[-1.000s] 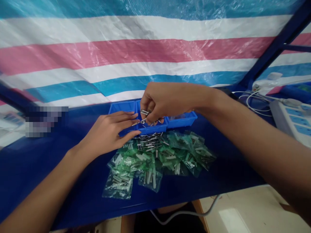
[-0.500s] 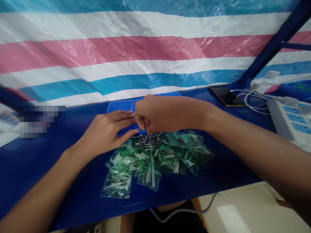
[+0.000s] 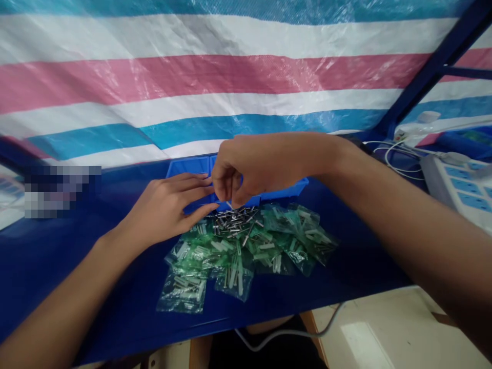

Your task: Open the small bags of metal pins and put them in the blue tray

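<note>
Dark blue table [image 3: 357, 261], with blue plastic bins [image 3: 284, 190] along its far side!
Green-tinted plastic packets [image 3: 230, 256] spread nearer; the left hand [image 3: 175, 205], fingers apart, lies by the left bin, perhaps steadying it; the right hand [image 3: 257, 164] pinches, grip unclear, above silver metal pins [image 3: 234, 221] heaped beside the bins, seemingly for easy reach.

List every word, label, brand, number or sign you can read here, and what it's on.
None can be read.
Power strip: any markings are too small or blurred.
Green-tinted bags: no legible print.
Blue bins: no lettering visible.
Striped sheet: stripes only.
</note>
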`<state>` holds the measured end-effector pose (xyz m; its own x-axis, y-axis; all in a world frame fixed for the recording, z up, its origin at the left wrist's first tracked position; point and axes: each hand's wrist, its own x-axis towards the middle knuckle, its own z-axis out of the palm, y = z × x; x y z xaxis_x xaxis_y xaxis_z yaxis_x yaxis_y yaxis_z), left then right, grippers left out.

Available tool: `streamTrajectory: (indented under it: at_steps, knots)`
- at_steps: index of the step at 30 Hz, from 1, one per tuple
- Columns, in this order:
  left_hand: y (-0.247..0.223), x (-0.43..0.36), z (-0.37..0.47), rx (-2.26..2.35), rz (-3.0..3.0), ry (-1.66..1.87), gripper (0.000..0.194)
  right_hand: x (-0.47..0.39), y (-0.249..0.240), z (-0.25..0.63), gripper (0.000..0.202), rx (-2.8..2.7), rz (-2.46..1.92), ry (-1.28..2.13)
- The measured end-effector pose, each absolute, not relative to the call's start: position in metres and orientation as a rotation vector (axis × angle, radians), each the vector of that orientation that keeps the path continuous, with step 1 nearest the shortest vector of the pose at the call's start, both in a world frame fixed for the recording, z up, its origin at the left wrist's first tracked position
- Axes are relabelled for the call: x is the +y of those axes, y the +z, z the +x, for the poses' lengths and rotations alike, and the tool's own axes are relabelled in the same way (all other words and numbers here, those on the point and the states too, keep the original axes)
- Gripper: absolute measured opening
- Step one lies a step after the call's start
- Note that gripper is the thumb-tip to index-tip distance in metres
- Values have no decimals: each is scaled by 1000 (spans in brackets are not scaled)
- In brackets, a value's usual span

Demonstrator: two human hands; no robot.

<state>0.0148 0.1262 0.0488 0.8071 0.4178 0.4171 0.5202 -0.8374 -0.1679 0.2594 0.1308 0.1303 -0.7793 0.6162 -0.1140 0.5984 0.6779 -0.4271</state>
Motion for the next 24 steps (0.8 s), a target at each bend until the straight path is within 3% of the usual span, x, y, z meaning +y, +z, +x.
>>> streamTrajectory:
  at_steps: [5,9,14,20,24]
  knots:
    - [45,130,12,-713,-2741,-580,47,129,130,260,10,-2820,-1201,394]
    - [42,132,11,-632,-2738,-602,54,146,111,254,24,-2790,-1350,77]
    - [40,133,11,-639,-2718,-593,53,168,76,237,31,-2831,-1336,351]
    - [41,131,11,-680,-2742,-576,53,167,76,237,39,-2831,-1287,655]
    - [42,131,11,-668,-2734,-586,52,166,77,238,38,-2839,-1296,516]
